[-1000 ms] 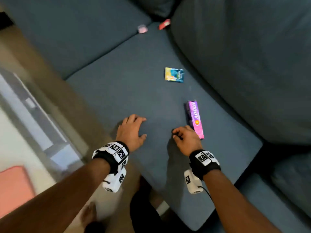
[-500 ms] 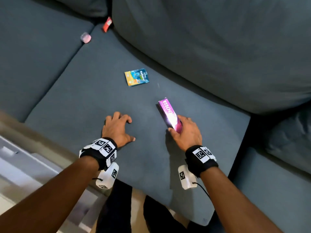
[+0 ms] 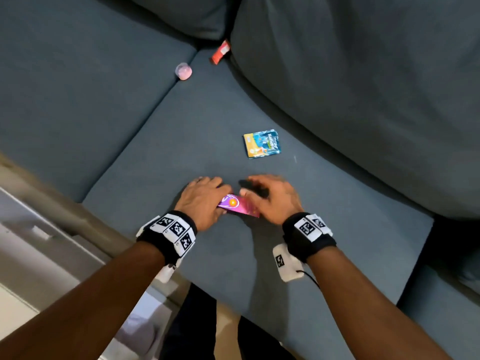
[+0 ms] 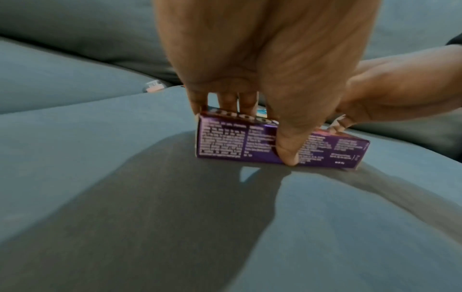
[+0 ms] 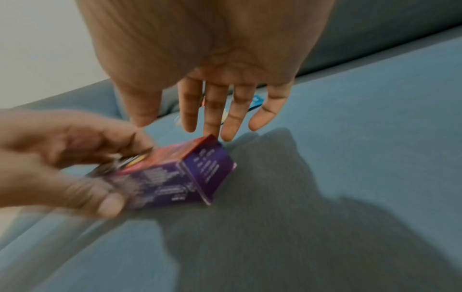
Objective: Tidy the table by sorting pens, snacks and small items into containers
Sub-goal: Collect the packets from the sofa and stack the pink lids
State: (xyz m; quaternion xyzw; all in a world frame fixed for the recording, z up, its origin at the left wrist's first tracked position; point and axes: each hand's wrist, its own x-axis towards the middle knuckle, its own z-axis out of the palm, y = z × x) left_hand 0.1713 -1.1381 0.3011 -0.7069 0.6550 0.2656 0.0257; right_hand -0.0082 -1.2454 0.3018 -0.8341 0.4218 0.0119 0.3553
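A long purple and pink box (image 3: 237, 207) lies on the blue-grey sofa seat (image 3: 181, 141) between my two hands. My left hand (image 3: 207, 197) grips its left end; in the left wrist view the thumb (image 4: 286, 146) presses the printed side of the box (image 4: 225, 142) and the fingers curl over its top. My right hand (image 3: 265, 193) hovers at the right end with straight, spread fingers (image 5: 212, 110), their tips at the box's (image 5: 200, 170) far top edge. A blue and yellow sachet (image 3: 262, 143) lies flat just beyond the hands.
A small pink round item (image 3: 183, 71) sits in the seam between the seat cushions. A red wrapper (image 3: 220, 51) is wedged against the back cushion (image 3: 363, 87). A pale table edge (image 3: 39, 229) runs along the lower left, past the sofa's front.
My right hand picked the box up and brought it left. The left hand moved in and took hold of it, and the right hand's fingers have straightened off it.
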